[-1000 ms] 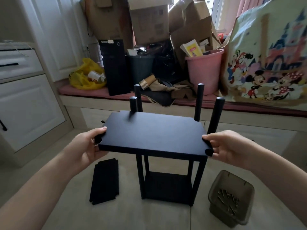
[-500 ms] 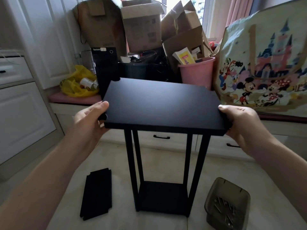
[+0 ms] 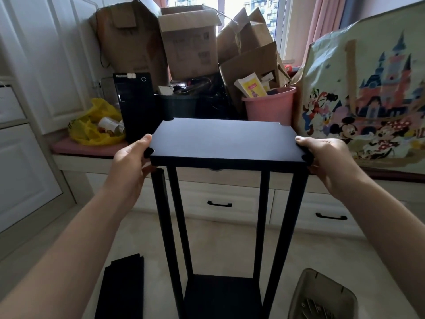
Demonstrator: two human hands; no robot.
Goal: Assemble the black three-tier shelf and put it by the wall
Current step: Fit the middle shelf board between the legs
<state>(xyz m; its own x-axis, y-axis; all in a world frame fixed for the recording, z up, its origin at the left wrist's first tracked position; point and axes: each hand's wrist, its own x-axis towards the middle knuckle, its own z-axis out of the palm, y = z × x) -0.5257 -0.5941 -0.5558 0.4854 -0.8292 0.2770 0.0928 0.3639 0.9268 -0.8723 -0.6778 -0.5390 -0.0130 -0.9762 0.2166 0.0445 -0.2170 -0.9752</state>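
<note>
The left hand (image 3: pixel 131 162) grips the board (image 3: pixel 225 139) at its near left corner, thumb on top and fingers curled under the edge. The right hand (image 3: pixel 326 157) grips the near right corner the same way, thumb lying on the top face. The board is held level over the four upright posts (image 3: pixel 262 226), its underside at their tops. Whether it is seated on them cannot be told, and the near left post's top shows just under the corner. The posts rise from the base shelf (image 3: pixel 220 293), which stands on the floor (image 3: pixel 225 245) in front of the bench (image 3: pixel 69 148) with its drawers. A loose black panel (image 3: pixel 122 288) lies flat on the floor left of the base, apart from it. A brownish tray (image 3: pixel 305 293) holding small metal parts sits on the floor to the right, near the right posts.
</note>
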